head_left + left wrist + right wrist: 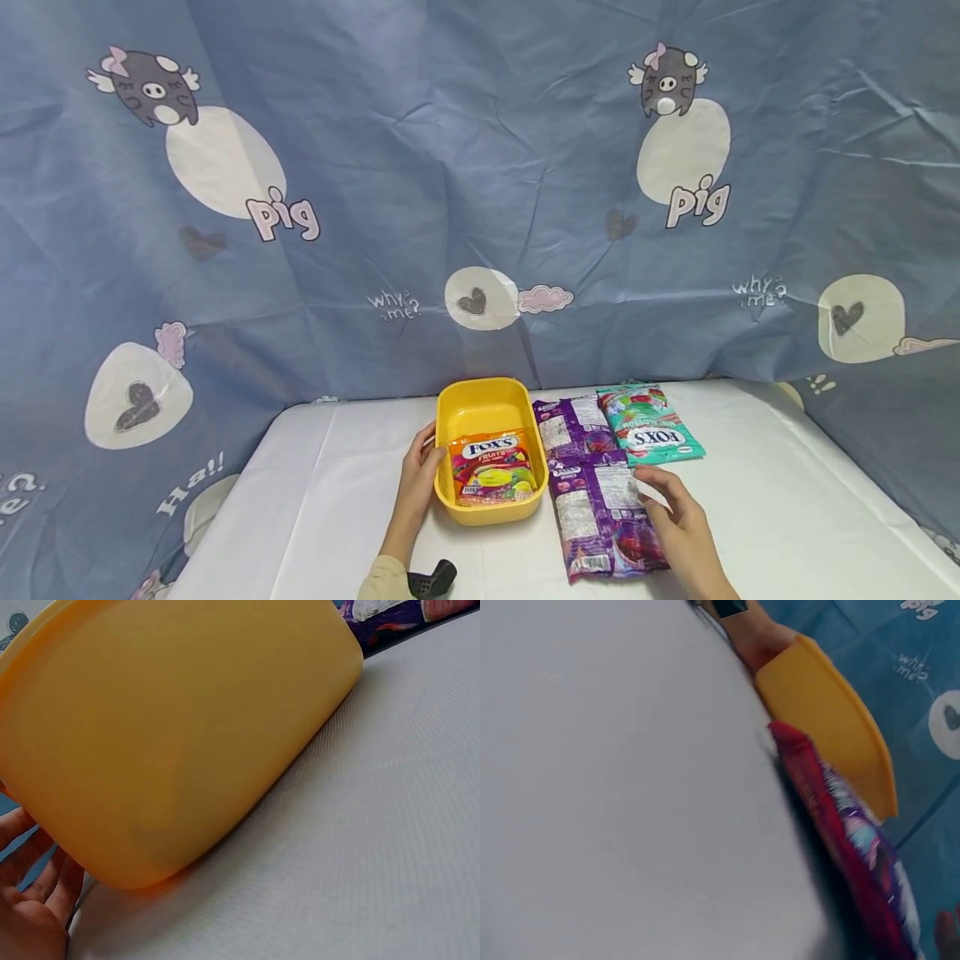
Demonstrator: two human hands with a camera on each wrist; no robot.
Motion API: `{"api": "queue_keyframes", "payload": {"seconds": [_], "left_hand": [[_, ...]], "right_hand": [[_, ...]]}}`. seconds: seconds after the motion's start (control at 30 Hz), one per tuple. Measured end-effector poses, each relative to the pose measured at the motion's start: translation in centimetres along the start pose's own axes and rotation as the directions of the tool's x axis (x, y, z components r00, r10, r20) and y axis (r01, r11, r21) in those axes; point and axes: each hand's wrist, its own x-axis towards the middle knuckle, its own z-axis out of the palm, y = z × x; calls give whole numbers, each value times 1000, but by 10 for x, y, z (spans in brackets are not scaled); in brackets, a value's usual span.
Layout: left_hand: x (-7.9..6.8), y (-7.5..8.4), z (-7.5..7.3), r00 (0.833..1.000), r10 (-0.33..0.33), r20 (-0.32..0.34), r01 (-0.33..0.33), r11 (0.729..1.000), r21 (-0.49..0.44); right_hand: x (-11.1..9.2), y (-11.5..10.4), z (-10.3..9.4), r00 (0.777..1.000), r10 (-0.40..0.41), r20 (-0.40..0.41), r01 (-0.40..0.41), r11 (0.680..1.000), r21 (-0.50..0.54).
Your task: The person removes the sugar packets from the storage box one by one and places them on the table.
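A yellow plastic bin (pixel 491 515) stands on the white table with an orange Fox's candy bag (pixel 491 475) lying inside. My left hand (pixel 418 475) holds the bin's left side, thumb at the rim and fingers along the outer wall. In the left wrist view, those fingers (pixel 56 885) show at the bin's end. To the right of the bin lies a purple candy bag (pixel 600 517), back side up. My right hand (pixel 681 525) is at this bag's right edge, thumb and forefinger apart and fingers loosely bent. Only a fingertip shows in the right wrist view.
Behind the near purple bag lies another purple candy bag (pixel 573 427), close against the bin. A teal Fox's bag (pixel 652 423) lies to its right. A blue patterned cloth (pixel 480 208) hangs along the back of the white table (pixel 322 500).
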Motion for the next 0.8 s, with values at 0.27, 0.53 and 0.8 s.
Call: {"api": "queue_keyframes", "payload": {"seconds": [0.27,0.53,0.8], "left_hand": [[-2,1,2,1000,0,-10,0,1000,-14],[-1,0,2,1000,21,-7,-21,1000,-11],[0,0,1,1000,11,-6,-11,1000,-5]], "right_hand": [[10,-15,11,997,-10,83,-2,991,134],[23,-30,19,985,68,159,-94,982,166],[34,-56,42,960,105,261,-164,963,214]]}}
